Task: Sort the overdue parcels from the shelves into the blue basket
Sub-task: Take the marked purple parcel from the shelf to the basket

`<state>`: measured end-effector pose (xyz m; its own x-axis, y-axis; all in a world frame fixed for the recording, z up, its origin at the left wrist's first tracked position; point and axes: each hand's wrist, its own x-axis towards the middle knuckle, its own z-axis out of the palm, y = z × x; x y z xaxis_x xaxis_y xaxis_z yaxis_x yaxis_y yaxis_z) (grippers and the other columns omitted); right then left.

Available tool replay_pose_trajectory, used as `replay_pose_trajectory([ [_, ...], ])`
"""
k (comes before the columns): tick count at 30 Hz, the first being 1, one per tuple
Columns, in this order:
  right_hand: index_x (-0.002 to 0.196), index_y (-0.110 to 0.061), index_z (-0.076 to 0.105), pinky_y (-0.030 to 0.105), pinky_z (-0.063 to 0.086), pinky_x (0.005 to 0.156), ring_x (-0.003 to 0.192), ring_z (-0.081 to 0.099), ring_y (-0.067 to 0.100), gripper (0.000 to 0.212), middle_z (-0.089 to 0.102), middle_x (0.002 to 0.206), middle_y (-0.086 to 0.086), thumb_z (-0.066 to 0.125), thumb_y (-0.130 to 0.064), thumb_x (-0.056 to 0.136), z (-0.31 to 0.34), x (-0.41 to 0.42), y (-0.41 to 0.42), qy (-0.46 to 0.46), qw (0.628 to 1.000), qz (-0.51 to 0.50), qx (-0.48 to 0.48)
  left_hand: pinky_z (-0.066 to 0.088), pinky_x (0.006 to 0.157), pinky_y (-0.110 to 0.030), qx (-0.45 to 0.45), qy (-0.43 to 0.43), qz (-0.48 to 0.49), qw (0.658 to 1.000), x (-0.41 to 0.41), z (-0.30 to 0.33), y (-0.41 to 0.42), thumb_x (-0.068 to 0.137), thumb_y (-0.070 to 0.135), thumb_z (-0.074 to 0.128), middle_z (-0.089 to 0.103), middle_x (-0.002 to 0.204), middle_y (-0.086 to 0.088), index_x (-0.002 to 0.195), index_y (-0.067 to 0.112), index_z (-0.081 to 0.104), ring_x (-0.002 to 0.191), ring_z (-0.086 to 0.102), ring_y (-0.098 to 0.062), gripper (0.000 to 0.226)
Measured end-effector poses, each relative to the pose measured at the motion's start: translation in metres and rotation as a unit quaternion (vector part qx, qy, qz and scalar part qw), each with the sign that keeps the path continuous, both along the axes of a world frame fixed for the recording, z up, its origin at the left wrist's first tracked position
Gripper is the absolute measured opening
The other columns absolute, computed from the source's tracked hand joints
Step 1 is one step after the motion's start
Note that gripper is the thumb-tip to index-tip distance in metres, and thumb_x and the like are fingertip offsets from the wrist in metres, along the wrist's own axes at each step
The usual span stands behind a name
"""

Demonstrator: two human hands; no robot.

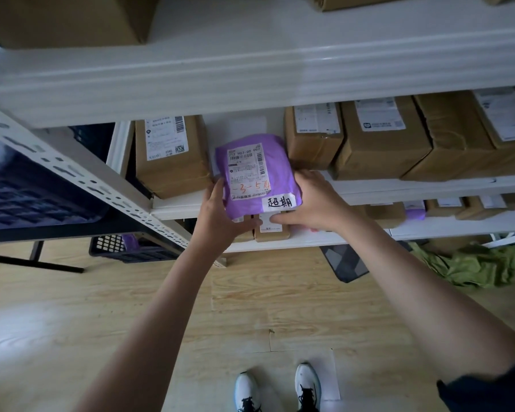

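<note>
A purple poly-mailer parcel (257,171) is held in front of the middle shelf (399,188) of a white metal rack, between two cardboard boxes: one (171,156) on its left and one (312,135) on its right. The parcel is gripped from both sides. The left hand (220,215) is curled around its lower left edge, with the thumb laid up the side and the fingers tucked underneath. The right hand (312,200) is wrapped over the lower right corner, fingers reaching under the bottom edge. Both forearms are stretched forward and upward, bare, converging on the parcel. A printed shipping label and a white sticker with handwritten characters (279,201) are seen on the parcel's face. A dark blue basket (27,197) is seen at the left, beyond the rack's upright post (72,171).
</note>
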<state>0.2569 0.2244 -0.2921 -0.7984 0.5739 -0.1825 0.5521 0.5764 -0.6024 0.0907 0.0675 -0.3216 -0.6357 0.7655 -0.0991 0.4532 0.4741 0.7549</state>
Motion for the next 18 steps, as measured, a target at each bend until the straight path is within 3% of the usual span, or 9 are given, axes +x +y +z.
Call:
replay_pose_trajectory([
  [3,0.111,-0.026,0.06,0.034,0.052,0.08,0.106,0.056,0.017,0.07,0.057,0.112,-0.004,0.088,-0.063,0.059,-0.002,-0.006,0.0,0.015,0.999,-0.008,-0.031,0.049,0.104,-0.038,0.015,-0.013,-0.01,1.0,0.0,0.001,0.001,0.056,0.034,0.098,0.046,0.133,0.003,0.147,0.016,0.045,0.115,0.058,-0.019,0.106],
  [5,0.108,-0.025,0.06,0.023,0.054,0.066,0.084,0.063,0.001,0.064,0.064,0.104,-0.006,0.088,-0.061,0.063,0.001,-0.009,-0.002,0.027,0.997,-0.007,-0.07,0.046,0.106,-0.031,0.03,-0.012,-0.022,0.999,0.0,0.003,0.001,0.057,0.031,0.098,0.046,0.126,0.006,0.14,0.018,0.053,0.109,0.054,-0.011,0.096],
  [6,0.11,-0.022,0.06,0.013,0.049,0.054,0.071,0.063,-0.006,0.06,0.067,0.101,-0.006,0.089,-0.054,0.068,0.002,-0.008,-0.003,0.032,0.995,-0.006,-0.099,0.044,0.106,-0.028,0.034,-0.01,-0.025,0.999,0.0,0.004,0.001,0.057,0.03,0.098,0.046,0.125,0.007,0.138,0.018,0.055,0.108,0.051,-0.008,0.093],
  [8,0.122,-0.02,0.056,0.007,0.04,0.044,0.058,0.058,-0.016,0.065,0.068,0.105,-0.008,0.091,-0.044,0.072,0.004,-0.005,-0.002,0.04,0.989,-0.009,-0.141,0.043,0.105,-0.026,0.036,-0.008,-0.026,0.999,-0.002,0.004,-0.001,0.056,0.032,0.098,0.045,0.126,0.008,0.139,0.016,0.054,0.11,0.051,-0.008,0.095],
  [10,0.137,-0.026,0.049,0.005,0.041,0.049,0.07,0.06,-0.016,0.082,0.065,0.117,-0.014,0.09,-0.049,0.071,0.002,-0.002,-0.003,0.054,0.988,-0.006,-0.146,0.047,0.106,-0.031,0.031,-0.011,-0.031,0.999,-0.005,0.004,-0.003,0.056,0.037,0.098,0.044,0.13,0.009,0.143,0.016,0.051,0.115,0.055,-0.013,0.101],
  [13,0.147,-0.033,0.042,0.015,0.049,0.076,0.103,0.062,-0.006,0.093,0.063,0.125,-0.019,0.09,-0.052,0.07,0.002,-0.002,-0.008,0.07,0.988,-0.014,-0.134,0.055,0.099,-0.038,0.028,-0.014,-0.038,0.999,-0.007,0.006,-0.003,0.055,0.044,0.097,0.045,0.133,0.007,0.145,0.018,0.049,0.112,0.059,-0.018,0.106],
  [18,0.137,-0.03,0.051,0.033,0.056,0.09,0.1,0.066,0.0,0.081,0.068,0.116,-0.015,0.09,-0.049,0.069,0.003,-0.006,-0.014,0.07,0.991,-0.029,-0.112,0.056,0.095,-0.035,0.044,-0.008,-0.043,0.998,-0.001,0.009,-0.003,0.057,0.045,0.097,0.05,0.129,0.004,0.133,0.017,0.059,0.107,0.06,-0.014,0.089],
])
